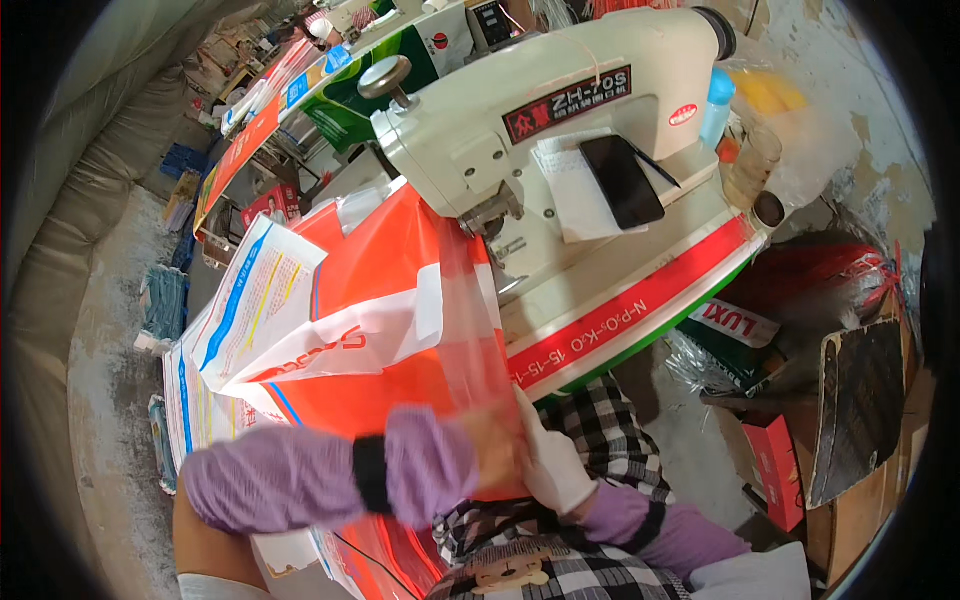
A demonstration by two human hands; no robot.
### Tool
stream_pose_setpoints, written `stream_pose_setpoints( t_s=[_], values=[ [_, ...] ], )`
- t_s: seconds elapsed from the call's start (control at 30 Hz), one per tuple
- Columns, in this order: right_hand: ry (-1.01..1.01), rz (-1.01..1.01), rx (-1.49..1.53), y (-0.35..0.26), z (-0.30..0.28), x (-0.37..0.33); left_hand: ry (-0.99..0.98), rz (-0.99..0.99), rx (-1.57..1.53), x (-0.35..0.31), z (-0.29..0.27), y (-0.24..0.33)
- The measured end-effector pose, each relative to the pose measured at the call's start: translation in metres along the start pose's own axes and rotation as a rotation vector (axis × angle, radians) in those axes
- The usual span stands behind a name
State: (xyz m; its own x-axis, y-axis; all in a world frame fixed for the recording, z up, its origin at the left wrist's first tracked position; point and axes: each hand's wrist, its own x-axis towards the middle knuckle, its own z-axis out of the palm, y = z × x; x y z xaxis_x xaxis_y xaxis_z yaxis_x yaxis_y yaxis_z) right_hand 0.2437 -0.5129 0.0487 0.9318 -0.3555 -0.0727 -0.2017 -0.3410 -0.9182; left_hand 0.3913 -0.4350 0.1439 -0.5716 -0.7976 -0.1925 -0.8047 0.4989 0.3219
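A large orange and white printed sack (pixel 380 370) lies across the sewing machine (pixel 560 110), its far end under the needle area of the head. Close to my lap, my right hand (pixel 558 468) in a white glove grips the sack's near right edge. My left hand (pixel 495 450), blurred by motion, crosses over the sack and overlaps the right hand; its fingers cannot be made out. A clear plastic liner (pixel 465 320) shows along the sack's right edge. Purple sleeve covers with black bands are on both forearms.
A black phone (pixel 622 182), a pen (pixel 656 165) and white paper (pixel 570 190) rest on the machine bed. Beyond it stand a blue bottle (pixel 717 108) and a clear cup (pixel 752 165). Cardboard (pixel 880 480) and a red box (pixel 775 470) are at the right; a blue bundle (pixel 165 300) sits left.
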Motion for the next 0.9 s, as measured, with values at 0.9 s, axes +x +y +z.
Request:
stream_pose_setpoints(
  t_s=[0.9],
  values=[
    [-0.119,-0.121,0.127,0.017,-0.038,0.057,0.078,-0.884,-0.024,-0.029,0.059,-0.104]
  ],
)
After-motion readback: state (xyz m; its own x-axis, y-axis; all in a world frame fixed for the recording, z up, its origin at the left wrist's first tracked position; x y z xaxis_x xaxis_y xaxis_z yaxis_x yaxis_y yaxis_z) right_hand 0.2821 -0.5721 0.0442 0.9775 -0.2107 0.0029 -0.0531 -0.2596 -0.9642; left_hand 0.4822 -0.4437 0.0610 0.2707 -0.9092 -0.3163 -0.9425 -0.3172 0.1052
